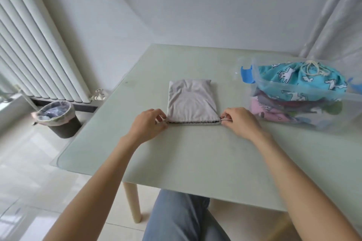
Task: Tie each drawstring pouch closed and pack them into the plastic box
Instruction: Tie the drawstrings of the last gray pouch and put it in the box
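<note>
A pale grey-lilac drawstring pouch (pixel 191 100) lies flat in the middle of the glass table (pixel 195 158), its open mouth facing me. My left hand (pixel 147 124) pinches the left corner of the mouth. My right hand (pixel 240 121) pinches a white cord end at the right corner. To the right stands a clear plastic box (pixel 305 111) with blue latches, filled with tied pouches; a blue pouch with white animal print (pixel 301 82) and a knotted cream cord sits on top, above a pink pouch (pixel 266 109).
A dark waste bin (pixel 58 118) with a plastic liner stands on the floor left of the table. A white radiator (pixel 35 45) lines the left wall. My legs in jeans (pixel 182 219) are under the near table edge.
</note>
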{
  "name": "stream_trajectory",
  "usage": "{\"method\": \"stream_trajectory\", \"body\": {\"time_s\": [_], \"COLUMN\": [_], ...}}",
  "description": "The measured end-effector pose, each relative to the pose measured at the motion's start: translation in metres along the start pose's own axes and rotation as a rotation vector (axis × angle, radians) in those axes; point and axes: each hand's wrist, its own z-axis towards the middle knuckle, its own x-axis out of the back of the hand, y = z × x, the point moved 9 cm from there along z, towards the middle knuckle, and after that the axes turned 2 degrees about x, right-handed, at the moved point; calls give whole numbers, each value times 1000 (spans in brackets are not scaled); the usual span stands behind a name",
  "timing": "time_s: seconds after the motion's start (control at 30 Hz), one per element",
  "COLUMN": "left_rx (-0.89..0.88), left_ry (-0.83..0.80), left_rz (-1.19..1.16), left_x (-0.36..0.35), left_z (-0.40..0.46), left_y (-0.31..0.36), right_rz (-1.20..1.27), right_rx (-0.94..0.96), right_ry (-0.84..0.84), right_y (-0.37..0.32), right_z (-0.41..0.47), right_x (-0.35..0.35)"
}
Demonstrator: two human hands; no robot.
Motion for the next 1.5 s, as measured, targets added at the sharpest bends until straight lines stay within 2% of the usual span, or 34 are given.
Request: {"method": "stream_trajectory", "body": {"time_s": [0.07,0.17,0.23,0.3,0.4,0.57,0.73,0.9,0.97,1.2,1.27,1.3,1.4,1.5], "left_rx": [-13,31,138,249,304,253,161,277,292,338,345,331,208,40], "left_ry": [41,127,194,286,396,413,373,360,344,428,390,368,301,211], "left_rz": [-13,-82,-267,-495,-645,-1045,-1355,-1776,-1778,-1840,-1766,-1650,-1073,-588], "left_x": [3,10,18,27,38,34,21,3,1,9,7,8,13,11], "left_z": [-1,0,3,5,6,16,30,38,39,36,36,35,35,34], "left_y": [-2,-13,-31,-49,-59,-44,-21,-24,-28,-60,-61,-57,-35,-13], "right_rz": [105,475,640,689,774,1078,1245,1842,1914,1620,1391,1213,694,285], "right_rx": [-8,29,53,14,-72,-204,-219,-280,-297,-381,-347,-292,-76,21], "right_ry": [32,38,68,127,171,371,507,468,450,419,405,387,277,140], "right_y": [3,1,-1,7,16,22,12,2,0,23,23,18,-12,-36], "right_z": [0,0,1,3,2,2,9,17,16,9,8,8,11,12], "right_x": [5,12,18,21,18,26,24,5,1,2,7,12,17,6]}}
